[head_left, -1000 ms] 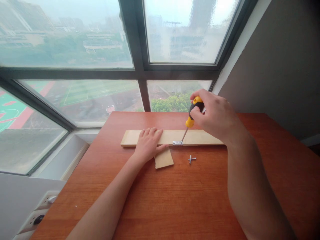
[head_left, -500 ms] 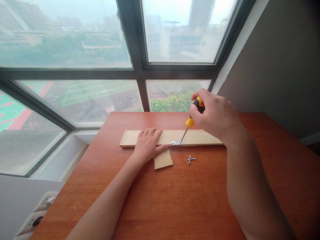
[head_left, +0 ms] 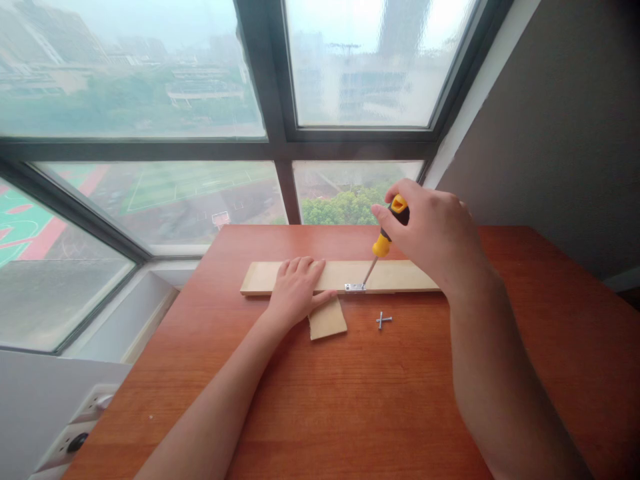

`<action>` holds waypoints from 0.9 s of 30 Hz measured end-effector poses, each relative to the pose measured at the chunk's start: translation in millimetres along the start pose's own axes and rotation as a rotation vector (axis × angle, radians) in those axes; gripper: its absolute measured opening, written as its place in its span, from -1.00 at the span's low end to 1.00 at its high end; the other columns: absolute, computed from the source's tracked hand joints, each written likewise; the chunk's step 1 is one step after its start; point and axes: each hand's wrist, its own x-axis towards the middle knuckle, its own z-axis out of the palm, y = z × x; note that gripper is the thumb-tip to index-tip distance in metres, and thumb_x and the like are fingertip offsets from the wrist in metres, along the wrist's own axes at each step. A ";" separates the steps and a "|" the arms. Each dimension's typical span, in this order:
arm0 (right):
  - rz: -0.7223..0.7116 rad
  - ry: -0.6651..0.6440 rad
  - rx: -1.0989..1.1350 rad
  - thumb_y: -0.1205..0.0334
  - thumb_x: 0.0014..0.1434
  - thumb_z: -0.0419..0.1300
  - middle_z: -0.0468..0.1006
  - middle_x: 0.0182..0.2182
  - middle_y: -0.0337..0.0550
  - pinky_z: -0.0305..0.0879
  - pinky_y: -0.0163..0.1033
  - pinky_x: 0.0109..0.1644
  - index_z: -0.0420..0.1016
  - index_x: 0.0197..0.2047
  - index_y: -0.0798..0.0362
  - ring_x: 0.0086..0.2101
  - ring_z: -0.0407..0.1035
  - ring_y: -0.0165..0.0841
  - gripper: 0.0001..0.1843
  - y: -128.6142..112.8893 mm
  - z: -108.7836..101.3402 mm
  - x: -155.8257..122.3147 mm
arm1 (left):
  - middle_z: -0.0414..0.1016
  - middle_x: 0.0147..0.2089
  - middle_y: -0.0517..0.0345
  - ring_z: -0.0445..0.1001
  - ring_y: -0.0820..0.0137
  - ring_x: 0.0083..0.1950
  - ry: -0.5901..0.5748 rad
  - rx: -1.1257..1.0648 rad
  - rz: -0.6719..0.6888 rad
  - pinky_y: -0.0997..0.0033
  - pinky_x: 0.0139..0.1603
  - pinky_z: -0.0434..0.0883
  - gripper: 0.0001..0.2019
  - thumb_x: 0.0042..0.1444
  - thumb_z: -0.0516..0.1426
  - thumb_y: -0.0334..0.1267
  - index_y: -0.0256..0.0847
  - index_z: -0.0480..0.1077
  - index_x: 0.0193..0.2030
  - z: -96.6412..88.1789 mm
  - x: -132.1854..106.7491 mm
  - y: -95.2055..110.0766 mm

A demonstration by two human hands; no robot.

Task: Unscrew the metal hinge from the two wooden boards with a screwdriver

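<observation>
One screwdriver [head_left: 381, 249] within right fingers [head_left: 390, 223], tip at metal plate [head_left: 354, 288].

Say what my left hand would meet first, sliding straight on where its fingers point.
Leaving the wooden board, your left hand would cross the tabletop and probably meet the window pane first; any gap before it is unclear.

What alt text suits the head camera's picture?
The right hand holds a yellow-and-black screwdriver to a metal plate on the near edge of a wooden board; the left hand rests on the board. Two crossed screws lie nearby.
</observation>
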 end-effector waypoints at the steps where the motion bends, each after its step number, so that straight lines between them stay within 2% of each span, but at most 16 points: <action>1: -0.010 -0.005 0.009 0.05 0.20 0.09 0.56 -0.36 -0.11 0.15 -0.17 -0.35 0.45 -0.13 -0.04 -0.39 0.39 -0.22 -0.75 0.6 0.5 0.2 | 0.34 0.18 -0.09 0.25 0.07 0.18 0.000 0.001 0.002 0.09 0.25 0.13 -0.34 0.18 0.02 0.25 -0.13 0.25 0.28 0.0 -0.1 0.0; 4: -0.062 -0.014 0.060 0.22 0.13 0.09 0.56 -0.22 -0.08 0.20 -0.16 -0.30 0.43 -0.06 -0.02 -0.34 0.40 -0.24 -0.71 1.6 1.3 -0.5 | 0.34 0.18 -0.08 0.25 0.07 0.18 0.005 0.001 0.010 0.09 0.24 0.14 -0.35 0.18 0.02 0.24 -0.13 0.25 0.27 0.5 -0.4 0.1; 6: -0.084 -0.005 0.071 0.24 0.11 0.09 0.55 -0.14 -0.05 0.21 -0.16 -0.29 0.42 -0.04 -0.01 -0.32 0.40 -0.23 -0.67 1.1 1.7 -1.3 | 0.34 0.18 -0.08 0.26 0.07 0.18 0.009 0.002 0.011 0.08 0.24 0.14 -0.35 0.19 0.02 0.24 -0.13 0.25 0.28 1.0 -0.5 0.1; 8: -0.074 0.012 0.051 0.17 0.14 0.10 0.55 -0.16 -0.05 0.21 -0.16 -0.30 0.42 -0.04 -0.02 -0.33 0.40 -0.22 -0.70 0.5 2.0 -1.7 | 0.35 0.17 -0.08 0.26 0.07 0.17 0.013 0.002 0.009 0.08 0.24 0.14 -0.35 0.18 0.03 0.23 -0.12 0.24 0.28 1.6 -0.5 0.1; 11: -0.038 0.033 0.016 0.04 0.19 0.11 0.56 -0.30 -0.08 0.18 -0.16 -0.33 0.44 -0.11 -0.03 -0.36 0.38 -0.22 -0.73 0.9 1.8 -1.1 | 0.35 0.17 -0.09 0.27 0.07 0.17 0.018 -0.010 0.005 0.07 0.25 0.13 -0.36 0.18 0.05 0.23 -0.11 0.25 0.28 2.0 -0.3 0.2; 14: -0.077 0.005 0.075 0.15 0.18 0.10 0.56 -0.29 -0.11 0.20 -0.17 -0.31 0.44 -0.12 -0.02 -0.34 0.39 -0.24 -0.79 2.9 -0.4 -1.1 | 0.34 0.17 -0.09 0.26 0.07 0.18 0.018 -0.025 -0.001 0.06 0.25 0.12 -0.36 0.17 0.05 0.23 -0.09 0.25 0.28 1.7 -0.3 0.5; 16: -0.136 -0.037 0.158 0.26 0.12 0.10 0.56 -0.21 -0.13 0.22 -0.19 -0.29 0.41 -0.08 -0.02 -0.32 0.40 -0.28 -0.73 3.4 -2.0 -1.9 | 0.34 0.17 -0.09 0.26 0.07 0.18 0.015 -0.029 -0.004 0.06 0.25 0.13 -0.36 0.17 0.06 0.22 -0.09 0.25 0.28 1.2 -0.4 0.7; 18: -0.162 -0.052 0.193 0.27 0.10 0.10 0.55 -0.16 -0.14 0.24 -0.19 -0.28 0.40 -0.04 -0.02 -0.33 0.39 -0.30 -0.68 2.5 -2.4 -2.6 | 0.34 0.17 -0.09 0.26 0.07 0.18 0.012 -0.028 -0.003 0.06 0.25 0.13 -0.36 0.17 0.06 0.22 -0.10 0.25 0.28 0.8 -0.4 0.7; 23: -0.069 0.036 0.078 0.04 0.19 0.12 0.56 -0.28 -0.11 0.20 -0.15 -0.32 0.45 -0.09 -0.02 -0.35 0.39 -0.22 -0.72 -0.4 1.7 -1.5 | 0.34 0.17 -0.09 0.25 0.07 0.18 0.011 -0.024 -0.001 0.06 0.26 0.13 -0.36 0.17 0.06 0.23 -0.10 0.25 0.28 0.5 -0.4 0.6; 27: -0.143 -0.004 0.157 0.25 0.13 0.10 0.56 -0.19 -0.14 0.21 -0.18 -0.31 0.44 -0.09 -0.04 -0.32 0.40 -0.26 -0.74 -0.2 0.2 -1.6 | 0.33 0.19 -0.09 0.25 0.07 0.19 0.009 -0.018 -0.001 0.07 0.26 0.13 -0.34 0.17 0.03 0.25 -0.11 0.26 0.28 0.7 0.0 0.8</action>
